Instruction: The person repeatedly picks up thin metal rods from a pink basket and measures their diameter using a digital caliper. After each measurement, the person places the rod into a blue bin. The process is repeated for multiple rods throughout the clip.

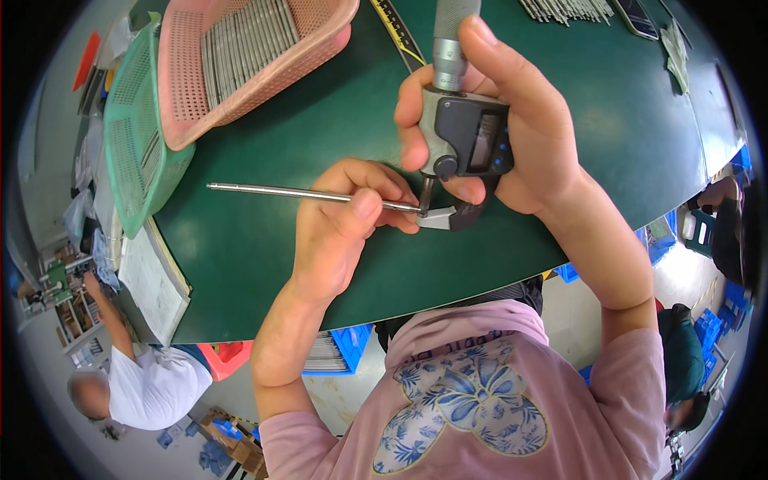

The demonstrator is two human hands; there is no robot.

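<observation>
My right hand (528,112) is wrapped round a digital micrometer (464,132), its thumb up by the knurled thimble and its fingers round the frame. My left hand (340,216) pinches a thin metal rod (272,190) between thumb and fingers. The rod points out to the left, and its right end sits at the micrometer's jaws, between the spindle and the lower anvil. Whether both faces touch the rod is too small to tell. The micrometer's display (483,142) faces up, but its reading is not legible.
A pink basket (180,104) of metal rods stands at the upper left beside a green basket (124,160). More rods (568,8) and a phone (638,19) lie at the far right. A ruler (398,32) lies beyond the micrometer. Other people sit at both sides.
</observation>
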